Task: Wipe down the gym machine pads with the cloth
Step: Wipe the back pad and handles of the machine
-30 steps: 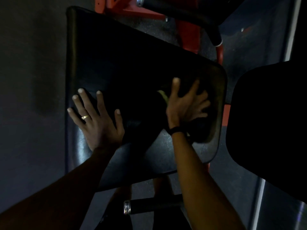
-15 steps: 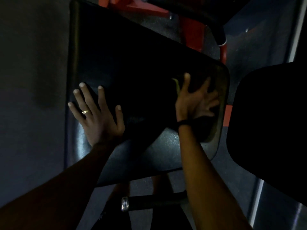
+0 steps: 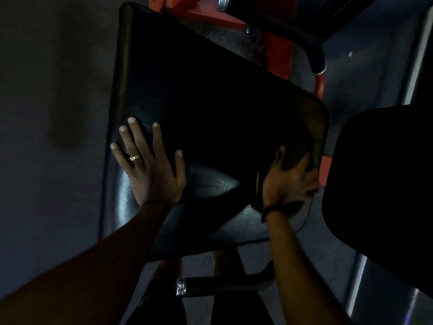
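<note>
The left hand (image 3: 150,170) lies flat on the big black pad (image 3: 210,109), fingers straight and spread apart, likely to hold it steady. The right hand (image 3: 289,181) presses near the pad's right edge, fingers spread too. The cloth (image 3: 295,206) seems to be the dark shape under that hand, but it is too dark to be sure. Another pad (image 3: 379,184) sits just beside.
</note>
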Demonstrator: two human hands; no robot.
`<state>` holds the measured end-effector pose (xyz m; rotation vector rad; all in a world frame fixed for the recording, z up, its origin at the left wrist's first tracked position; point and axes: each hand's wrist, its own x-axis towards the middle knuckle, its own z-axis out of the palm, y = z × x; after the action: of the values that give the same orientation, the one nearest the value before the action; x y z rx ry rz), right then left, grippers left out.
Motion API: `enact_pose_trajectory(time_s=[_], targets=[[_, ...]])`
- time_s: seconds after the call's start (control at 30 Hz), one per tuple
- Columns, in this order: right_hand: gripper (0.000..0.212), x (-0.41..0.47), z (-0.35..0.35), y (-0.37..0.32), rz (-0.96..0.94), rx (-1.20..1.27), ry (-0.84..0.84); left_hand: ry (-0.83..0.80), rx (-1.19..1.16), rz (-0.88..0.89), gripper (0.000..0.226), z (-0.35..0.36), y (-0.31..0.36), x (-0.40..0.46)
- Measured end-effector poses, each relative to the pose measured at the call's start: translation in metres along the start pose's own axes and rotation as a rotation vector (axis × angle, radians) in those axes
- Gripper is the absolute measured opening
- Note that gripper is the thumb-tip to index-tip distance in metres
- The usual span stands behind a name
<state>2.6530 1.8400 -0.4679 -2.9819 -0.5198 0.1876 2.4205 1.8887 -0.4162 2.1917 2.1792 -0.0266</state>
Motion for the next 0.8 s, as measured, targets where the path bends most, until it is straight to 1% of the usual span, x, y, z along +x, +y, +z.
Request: enact_pose_trajectory(time_s=[0.03, 0.07, 0.1, 0.13, 0.2, 0.23, 0.3, 0.37, 0.4, 0.47, 0.53, 0.6, 0.67, 0.7, 0.73, 0.77, 0.8], targets=[[0.078, 0.020, 0.000, -0.029, 0.060, 0.041, -0.021, 0.009, 0.000, 0.003, 0.065, 0.001, 0.000, 0.000], [0.078, 0.035, 0.000, -0.057, 0.078, 0.078, -0.058, 0.016, 0.002, 0.007, 0.064, 0.001, 0.000, 0.000], [0.076, 0.041, -0.001, -0.081, 0.047, 0.096, -0.090, 0.022, 0.005, 0.008, 0.064, 0.002, 0.000, 0.000], [0.076, 0.041, -0.002, -0.100, -0.033, 0.102, -0.100, 0.025, 0.003, 0.008, 0.064, 0.002, 0.001, 0.000], [0.077, 0.015, -0.009, -0.112, -0.274, 0.085, -0.060, 0.029, -0.009, 0.005, 0.064, 0.002, 0.002, 0.000], [0.076, -0.005, -0.011, -0.105, -0.398, 0.095, -0.037, 0.030, -0.009, 0.002, 0.064, 0.002, 0.001, 0.000], [0.072, -0.054, -0.017, -0.065, -0.597, 0.125, -0.072, 0.027, -0.003, -0.005, 0.064, 0.001, 0.001, 0.000], [0.068, -0.093, -0.026, -0.006, -0.722, 0.093, -0.164, 0.004, -0.009, -0.008, 0.065, 0.001, 0.001, 0.000], [0.066, -0.102, -0.029, 0.024, -0.746, 0.070, -0.202, -0.007, -0.013, -0.010, 0.066, 0.001, 0.000, 0.001], [0.065, -0.095, -0.029, 0.069, -0.675, 0.036, -0.221, -0.017, -0.007, -0.017, 0.066, 0.001, 0.000, 0.000], [0.063, -0.059, -0.018, 0.075, -0.505, 0.012, -0.140, -0.009, -0.005, -0.023, 0.065, 0.001, 0.001, 0.000], [0.063, -0.013, -0.006, 0.041, -0.331, 0.021, 0.002, 0.012, -0.024, -0.020, 0.065, 0.001, 0.001, 0.001], [0.062, 0.032, 0.000, -0.025, -0.120, 0.066, 0.015, 0.021, -0.028, -0.013, 0.065, 0.003, 0.000, 0.000], [0.063, 0.050, 0.001, -0.059, -0.061, 0.108, 0.005, 0.018, -0.025, -0.013, 0.065, 0.003, -0.001, 0.000], [0.062, 0.060, 0.002, -0.092, -0.060, 0.137, -0.010, 0.015, -0.028, -0.013, 0.065, 0.003, -0.001, -0.001], [0.062, 0.062, 0.002, -0.119, -0.116, 0.158, -0.025, 0.012, -0.034, -0.012, 0.065, 0.004, -0.001, -0.001], [0.061, 0.054, 0.003, -0.138, -0.224, 0.173, -0.027, 0.013, -0.039, -0.010, 0.066, 0.003, 0.000, -0.001]])
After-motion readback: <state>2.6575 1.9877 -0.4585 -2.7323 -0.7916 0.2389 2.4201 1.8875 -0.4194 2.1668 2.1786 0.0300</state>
